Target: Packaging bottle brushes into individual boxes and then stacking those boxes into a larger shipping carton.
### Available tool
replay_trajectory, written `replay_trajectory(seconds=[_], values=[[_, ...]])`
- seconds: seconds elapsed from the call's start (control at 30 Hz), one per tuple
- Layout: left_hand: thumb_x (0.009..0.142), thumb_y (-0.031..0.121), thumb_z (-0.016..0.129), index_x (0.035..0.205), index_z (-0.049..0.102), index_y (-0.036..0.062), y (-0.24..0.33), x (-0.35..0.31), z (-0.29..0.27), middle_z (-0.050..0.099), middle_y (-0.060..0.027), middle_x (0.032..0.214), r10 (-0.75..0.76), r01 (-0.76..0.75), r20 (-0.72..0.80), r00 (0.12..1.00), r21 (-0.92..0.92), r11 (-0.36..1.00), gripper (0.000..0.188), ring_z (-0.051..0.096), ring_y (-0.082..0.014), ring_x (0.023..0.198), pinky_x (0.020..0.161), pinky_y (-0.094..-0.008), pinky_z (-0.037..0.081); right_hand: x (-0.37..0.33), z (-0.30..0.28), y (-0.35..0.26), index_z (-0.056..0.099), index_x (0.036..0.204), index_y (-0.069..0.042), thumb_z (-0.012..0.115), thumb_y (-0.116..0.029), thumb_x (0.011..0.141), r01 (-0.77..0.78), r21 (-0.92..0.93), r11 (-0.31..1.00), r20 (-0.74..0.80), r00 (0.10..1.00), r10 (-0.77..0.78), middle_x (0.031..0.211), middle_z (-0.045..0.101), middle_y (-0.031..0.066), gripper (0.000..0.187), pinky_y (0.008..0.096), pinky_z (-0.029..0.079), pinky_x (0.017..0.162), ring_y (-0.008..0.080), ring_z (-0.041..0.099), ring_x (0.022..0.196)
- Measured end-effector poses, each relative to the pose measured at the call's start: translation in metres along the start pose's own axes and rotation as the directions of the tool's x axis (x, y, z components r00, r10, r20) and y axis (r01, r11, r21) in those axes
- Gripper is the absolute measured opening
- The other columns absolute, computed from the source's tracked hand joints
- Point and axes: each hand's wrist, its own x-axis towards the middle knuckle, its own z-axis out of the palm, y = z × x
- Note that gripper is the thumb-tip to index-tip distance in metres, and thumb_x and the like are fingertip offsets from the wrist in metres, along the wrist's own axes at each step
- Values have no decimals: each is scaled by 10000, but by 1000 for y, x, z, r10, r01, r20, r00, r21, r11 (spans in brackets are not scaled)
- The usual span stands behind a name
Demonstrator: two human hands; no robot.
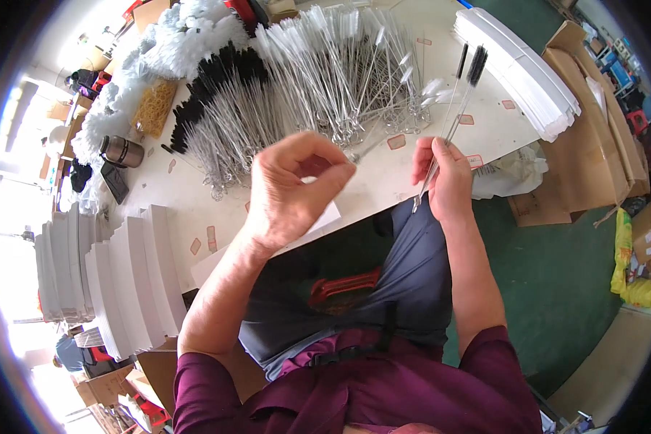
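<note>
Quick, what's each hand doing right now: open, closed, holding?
Left hand: closed, thumb and finger pinched together; whether they grip anything can't be told.
Right hand: closed, holding thin black-bristled wire brushes.

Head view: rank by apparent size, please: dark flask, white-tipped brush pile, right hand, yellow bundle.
1. White-tipped brush pile
2. Right hand
3. Yellow bundle
4. Dark flask

The hand's nearness may inflate it; its true size against the bundle is unsure.
</note>
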Motion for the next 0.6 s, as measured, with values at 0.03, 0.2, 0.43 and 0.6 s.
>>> replay_trajectory(seconds=[0.03,0.2,0.43,0.6], values=[[853,-86,696,917,665,-23,5,0,-4,697,-76,958,47,-48,-33,998,-39,998,95,658,-89,831,767,-238,528,5,2,-1,629,1082,26,472,-239,1079,2,-1,1000,2,1000,-2,789,641,82,308,327,513,548,159,580,586],[840,-101,617,852,628,-31,28,-14,-25,682,-175,1032,125,-139,-162,979,-82,987,72,670,-165,816,765,-288,545,34,-4,-2,644,1056,22,492,-271,1074,226,-236,945,-80,965,-251,902,694,118,330,306,533,593,153,626,653],[893,-22,584,874,625,-49,40,-8,-59,697,-213,1012,116,-185,-211,971,-341,922,53,713,-245,828,754,-369,598,60,-6,-3,645,972,43,500,-289,1077,262,-316,912,-51,955,-292,912,705,130,377,294,554,581,156,660,673],[956,46,500,898,574,-2,53,-4,-104,669,-245,1116,215,-264,-184,959,-313,912,106,703,-288,914,777,-376,572,65,-5,14,645,982,48,501,-306,1079,231,-360,904,25,971,-238,957,709,149,395,303,583,613,169,675,707]])
